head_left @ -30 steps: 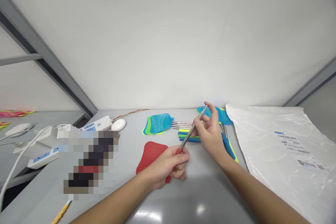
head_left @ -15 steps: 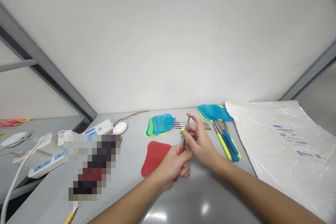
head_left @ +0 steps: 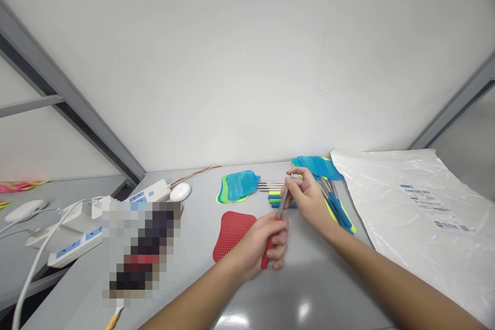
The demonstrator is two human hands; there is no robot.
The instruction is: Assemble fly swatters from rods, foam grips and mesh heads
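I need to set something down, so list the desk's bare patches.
Bare desk lies on the near side of the left hand and right hand; another strip runs between the pixelated object and the red swatter head. Crowded: beyond the hands, with blue swatter heads, metal rods and coloured handles; the right, with a white package; the left, with power strips.

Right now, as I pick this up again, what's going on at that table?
A person's left hand grips a red handle, while the right hand holds the metal rod extending from it. A red mesh head lies beside the left hand. Beyond are blue and green mesh heads; swatters with handles lie near the white package.
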